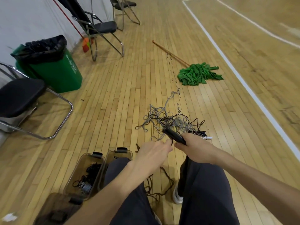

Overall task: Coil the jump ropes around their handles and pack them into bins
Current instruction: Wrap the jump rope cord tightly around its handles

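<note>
Now: mid-coil on one black rope. Right hand (196, 148) is closed round the black handle (174, 137), fingers wrapped, with the handle's far end pointing into the pile (170, 120) of grey and black ropes on the floor. Left hand (152, 153), on the near side of the pile and close beside the right, appears to pinch the thin black cord (170, 143) between thumb and fingertips where it leaves the handle. Whether the right fist holds one handle or a pair: cannot tell.

The cord seems to run from the pinch into the pile, so this rope is probably not free of the tangle.

Bin (91, 160) sits near-left of the pile and holds a few coiled ropes, black and grey. Second bin (119, 154) stands between it and the pile, partly hidden by a knee. Brown rope (162, 184) lies loose on the near side of the pile, between the feet.

Method notes (judgement):
- Hold the handle steady and let the left hand lay the turns, snug and side by side.
- Draw slack from the pile slowly. If a grey loop snags, lift it off; tugging would likely tighten the tangle.
- Keep light tension between the hands so turns do not spring off.
- Tuck the tail under the last turn before binning.
</note>
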### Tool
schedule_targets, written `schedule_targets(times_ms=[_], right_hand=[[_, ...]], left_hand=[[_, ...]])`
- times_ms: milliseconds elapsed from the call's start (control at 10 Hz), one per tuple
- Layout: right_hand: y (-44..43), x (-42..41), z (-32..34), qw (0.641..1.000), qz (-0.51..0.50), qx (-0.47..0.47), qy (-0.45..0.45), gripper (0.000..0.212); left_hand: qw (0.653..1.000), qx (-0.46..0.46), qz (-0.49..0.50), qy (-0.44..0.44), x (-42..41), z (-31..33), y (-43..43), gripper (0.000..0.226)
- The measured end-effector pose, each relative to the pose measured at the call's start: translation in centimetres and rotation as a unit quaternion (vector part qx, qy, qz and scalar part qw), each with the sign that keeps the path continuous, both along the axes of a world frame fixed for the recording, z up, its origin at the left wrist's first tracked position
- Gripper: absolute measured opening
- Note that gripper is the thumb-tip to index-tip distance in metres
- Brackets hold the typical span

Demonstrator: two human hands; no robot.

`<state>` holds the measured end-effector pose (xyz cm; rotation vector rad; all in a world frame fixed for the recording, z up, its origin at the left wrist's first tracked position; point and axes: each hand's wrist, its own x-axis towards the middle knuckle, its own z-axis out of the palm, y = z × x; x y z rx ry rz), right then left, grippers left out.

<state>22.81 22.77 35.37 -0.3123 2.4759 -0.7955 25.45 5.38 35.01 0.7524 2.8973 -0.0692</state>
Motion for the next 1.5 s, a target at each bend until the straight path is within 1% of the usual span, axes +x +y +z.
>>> schedule_targets(times_ms=[100,200,300,400,500,600,700,800,900,1000,1100,1200,1300,1400,1500], right_hand=[[0.1,0.0,-0.4,0.997,0.037,0.066,-0.034,0.024],[0.0,0.3,-0.5,0.99,0.081,0.096,-0.063,0.026],[0.3,0.6,0.1,0.98,0.144,0.096,-0.098,0.027],[0.8,0.8,1.0,0.974,0.185,0.075,-0.106,0.028],[1.4,1.2,1.9,0.969,0.223,0.055,-0.089,0.03],[1.9,1.8,2.4,0.973,0.22,0.019,-0.068,0.047],[1.9,2.2,2.8,0.978,0.2,0.01,-0.059,0.056],[1.9,2.7,2.9,0.977,0.208,0.018,-0.028,0.06],[2.2,3.0,3.0,0.976,0.216,-0.001,-0.017,0.064],[2.7,3.4,3.3,0.974,0.223,-0.052,0.001,0.07],[3.0,3.6,3.9,0.973,0.2,-0.118,-0.005,0.063],[2.8,3.5,4.3,0.97,0.175,-0.169,-0.006,0.051],[2.8,2.9,4.6,0.966,0.148,-0.212,0.023,0.046],[3.2,1.9,5.2,0.966,0.113,-0.228,0.048,0.053],[4.1,-0.1,6.5,0.966,0.053,-0.233,0.096,0.054]], left_hand=[[0.992,-0.085,-0.088,0.011,-0.3,1.3,-0.2,0.028],[0.982,-0.111,-0.15,-0.005,-0.8,2.4,-0.4,0.025],[0.97,-0.087,-0.227,-0.028,-1.7,3.8,-0.8,0.025],[0.961,-0.056,-0.269,-0.026,-2.0,4.4,-1.2,0.027],[0.957,0.021,-0.29,-0.023,-2.3,5.2,-1.7,0.028],[0.956,0.048,-0.288,-0.018,-2.5,5.0,-2.3,0.031],[0.956,0.061,-0.287,-0.025,-2.2,5.2,-2.0,0.029],[0.96,0.058,-0.267,-0.055,-1.7,6.0,-1.5,0.036],[0.963,0.076,-0.23,-0.118,-1.7,6.9,-1.0,0.039],[0.939,0.223,-0.147,-0.217,-1.9,7.7,-1.1,0.031],[0.863,0.402,-0.082,-0.294,-2.0,7.1,-0.9,0.018],[0.812,0.501,-0.054,-0.293,-2.1,5.8,-0.6,0.031],[0.751,0.574,0.019,-0.326,-1.5,4.4,0.0,0.052],[0.717,0.6,0.05,-0.351,-1.1,3.0,0.1,0.056],[0.633,0.641,0.159,-0.403,-0.9,1.6,0.2,0.049]])
